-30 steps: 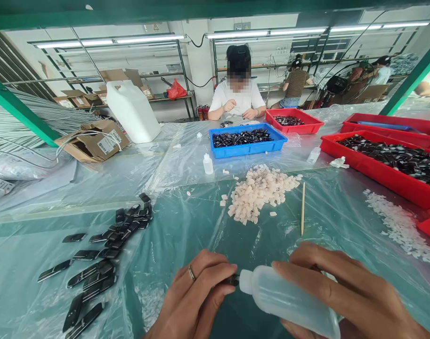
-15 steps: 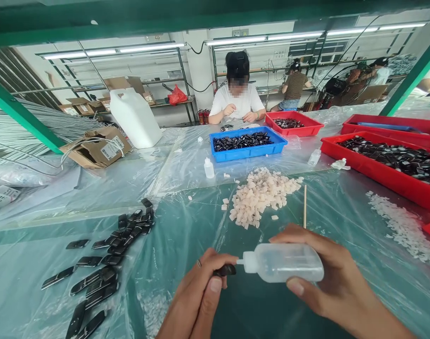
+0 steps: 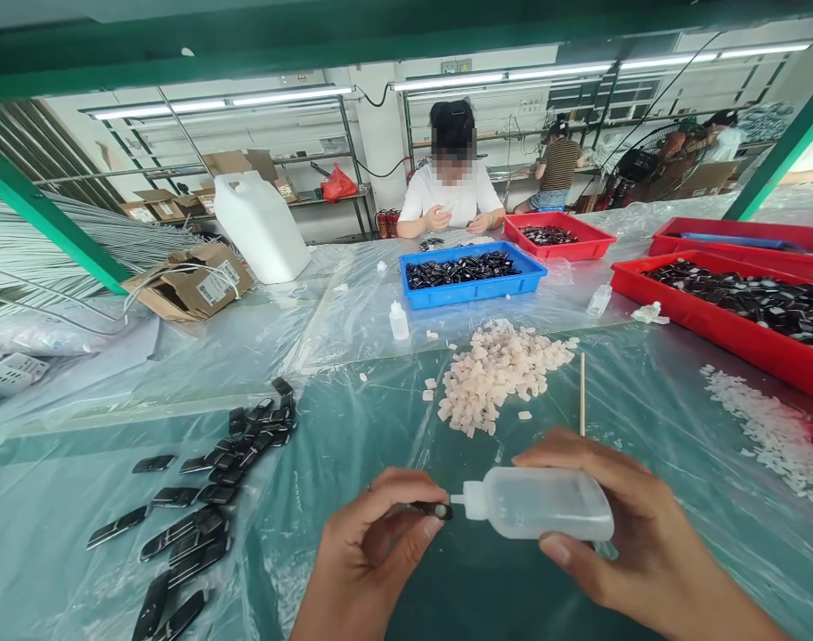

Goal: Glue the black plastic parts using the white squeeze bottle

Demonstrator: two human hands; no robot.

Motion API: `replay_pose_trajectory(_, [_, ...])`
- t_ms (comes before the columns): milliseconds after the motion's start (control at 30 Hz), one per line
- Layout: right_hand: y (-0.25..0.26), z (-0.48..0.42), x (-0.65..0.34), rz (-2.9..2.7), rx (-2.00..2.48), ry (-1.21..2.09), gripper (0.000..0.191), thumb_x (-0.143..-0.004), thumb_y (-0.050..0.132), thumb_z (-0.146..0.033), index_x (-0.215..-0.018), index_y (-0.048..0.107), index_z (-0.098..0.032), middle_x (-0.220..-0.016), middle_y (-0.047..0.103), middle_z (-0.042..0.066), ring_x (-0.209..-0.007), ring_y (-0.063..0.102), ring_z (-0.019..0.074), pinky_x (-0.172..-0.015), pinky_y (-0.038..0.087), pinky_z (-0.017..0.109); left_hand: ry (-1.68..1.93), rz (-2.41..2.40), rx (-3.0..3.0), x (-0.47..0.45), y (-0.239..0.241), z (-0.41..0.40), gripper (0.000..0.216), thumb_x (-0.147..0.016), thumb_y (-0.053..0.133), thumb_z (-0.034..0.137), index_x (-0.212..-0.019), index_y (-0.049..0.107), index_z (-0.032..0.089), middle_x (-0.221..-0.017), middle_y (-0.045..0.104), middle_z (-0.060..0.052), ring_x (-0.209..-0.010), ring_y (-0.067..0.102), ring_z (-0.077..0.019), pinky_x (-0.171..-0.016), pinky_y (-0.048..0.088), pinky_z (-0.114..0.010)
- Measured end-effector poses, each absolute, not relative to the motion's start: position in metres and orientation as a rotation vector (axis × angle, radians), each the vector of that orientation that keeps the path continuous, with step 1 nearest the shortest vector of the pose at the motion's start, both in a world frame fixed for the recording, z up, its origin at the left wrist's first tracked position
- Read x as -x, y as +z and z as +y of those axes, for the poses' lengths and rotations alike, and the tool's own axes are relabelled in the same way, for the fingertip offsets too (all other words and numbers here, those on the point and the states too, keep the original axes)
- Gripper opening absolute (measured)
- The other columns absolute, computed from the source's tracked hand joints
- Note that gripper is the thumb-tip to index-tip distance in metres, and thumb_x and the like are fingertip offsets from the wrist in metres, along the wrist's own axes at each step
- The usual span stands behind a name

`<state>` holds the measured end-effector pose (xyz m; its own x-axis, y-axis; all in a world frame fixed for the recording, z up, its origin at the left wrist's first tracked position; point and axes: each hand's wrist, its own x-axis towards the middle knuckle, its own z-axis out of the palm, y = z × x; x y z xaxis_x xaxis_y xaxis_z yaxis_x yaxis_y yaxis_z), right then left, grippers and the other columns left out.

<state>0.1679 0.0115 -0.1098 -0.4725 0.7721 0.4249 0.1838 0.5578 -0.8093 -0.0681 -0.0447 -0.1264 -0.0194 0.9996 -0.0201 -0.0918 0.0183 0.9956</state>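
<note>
Between thumb and forefinger, my left hand (image 3: 379, 543) pinches a small black plastic part (image 3: 439, 510), one end facing right. My right hand (image 3: 620, 525) is wrapped round a translucent squeeze bottle (image 3: 546, 503) held on its side. The bottle's thin nozzle points left and comes right up to the end of the black part; whether they touch I cannot tell. To the left of my hands lies a loose cluster of glossy black parts (image 3: 209, 525). Beyond them is a heap of small pale pieces (image 3: 499, 374), with a thin wooden stick (image 3: 582, 392) beside it.
A blue tray (image 3: 473, 294) and a red tray (image 3: 713, 307) hold many black parts. Small white bottles (image 3: 398, 320) stand or lie farther back, near a large white jug (image 3: 263, 227). White bits (image 3: 767, 436) are strewn at right. Across the table sits a co-worker (image 3: 452, 191).
My left hand has shifted its grip, its fingers now more arched, and the black part has turned so its end shows. The bottle stays nearly in place.
</note>
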Motion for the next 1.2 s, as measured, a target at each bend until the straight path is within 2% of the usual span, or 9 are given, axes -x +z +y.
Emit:
replay_pose_trajectory(133, [-0.111,0.009,-0.166,-2.0,0.703,0.853,0.035,-0.087,0.066,-0.017,-0.117,0.059,-0.035,-0.095,0.065,-0.002,-0.076,0.062,0.0163,-0.06,0.045,0.025,1.23,1.24,-1.093,0.066,-0.121,-0.046,0.016,-0.083,0.08,0.052,-0.091,0.081,0.039,-0.099,0.07,0.002,-0.092,0.063,-0.0167,-0.073,0.053,-0.018])
replay_pose_trajectory(300, [-0.109,0.008,-0.166,-2.072,0.712,0.8,0.036,-0.085,0.067,-0.014,-0.114,0.058,-0.032,-0.091,0.063,-0.002,-0.07,0.059,0.0152,-0.055,0.044,0.024,1.272,1.248,-1.207,0.065,-0.123,-0.052,0.011,-0.087,0.076,0.049,-0.094,0.08,0.041,-0.097,0.069,0.002,-0.09,0.064,-0.0168,-0.075,0.051,-0.02])
replay_pose_trajectory(400, [-0.11,0.006,-0.171,-2.144,0.694,0.602,0.039,-0.086,0.066,-0.013,-0.121,0.057,-0.028,-0.094,0.061,0.0,-0.073,0.06,0.0154,-0.058,0.05,0.024,1.279,1.301,-1.283,0.066,-0.126,-0.054,0.008,-0.091,0.072,0.045,-0.097,0.078,0.044,-0.1,0.069,0.003,-0.09,0.065,-0.0171,-0.075,0.051,-0.022])
replay_pose_trajectory(567, [-0.113,-0.001,-0.182,-2.306,0.683,0.207,0.045,-0.089,0.068,-0.018,-0.132,0.055,-0.02,-0.111,0.059,0.008,-0.088,0.066,0.0199,-0.071,0.061,0.026,1.24,1.357,-1.45,0.068,-0.128,-0.055,0.025,-0.096,0.064,0.028,-0.101,0.074,0.051,-0.103,0.071,0.006,-0.095,0.068,-0.0188,-0.071,0.049,-0.025])
replay_pose_trajectory(767, [-0.112,-0.004,-0.184,-2.309,0.668,0.085,0.038,-0.093,0.062,-0.019,-0.131,0.055,-0.019,-0.109,0.063,0.007,-0.086,0.069,0.0202,-0.071,0.061,0.028,1.239,1.375,-1.511,0.067,-0.127,-0.056,0.031,-0.097,0.062,0.024,-0.103,0.073,0.051,-0.104,0.071,0.007,-0.096,0.068,-0.0178,-0.07,0.048,-0.023])
replay_pose_trajectory(967, [-0.115,-0.007,-0.185,-2.323,0.693,0.095,0.042,-0.093,0.065,-0.021,-0.133,0.055,-0.02,-0.113,0.062,0.007,-0.09,0.068,0.0196,-0.074,0.062,0.025,1.279,1.369,-1.506,0.064,-0.127,-0.059,0.014,-0.099,0.062,0.044,-0.104,0.073,0.051,-0.104,0.072,0.007,-0.097,0.068,-0.0178,-0.073,0.047,-0.023])
replay_pose_trajectory(1067, [-0.12,-0.007,-0.187,-2.307,0.725,0.137,0.045,-0.089,0.067,-0.022,-0.133,0.057,-0.022,-0.121,0.057,0.007,-0.098,0.067,0.0204,-0.078,0.063,0.024,1.286,1.392,-1.484,0.061,-0.128,-0.059,0.014,-0.099,0.06,0.05,-0.102,0.074,0.051,-0.103,0.073,0.006,-0.099,0.069,-0.0193,-0.073,0.048,-0.025])
replay_pose_trajectory(1200, [-0.123,-0.006,-0.189,-2.309,0.728,0.206,0.045,-0.088,0.068,-0.02,-0.132,0.058,-0.023,-0.121,0.053,0.009,-0.099,0.066,0.0212,-0.079,0.064,0.026,1.266,1.4,-1.448,0.06,-0.129,-0.061,0.016,-0.097,0.059,0.056,-0.103,0.074,0.054,-0.106,0.073,0.005,-0.105,0.069,-0.022,-0.071,0.051,-0.026])
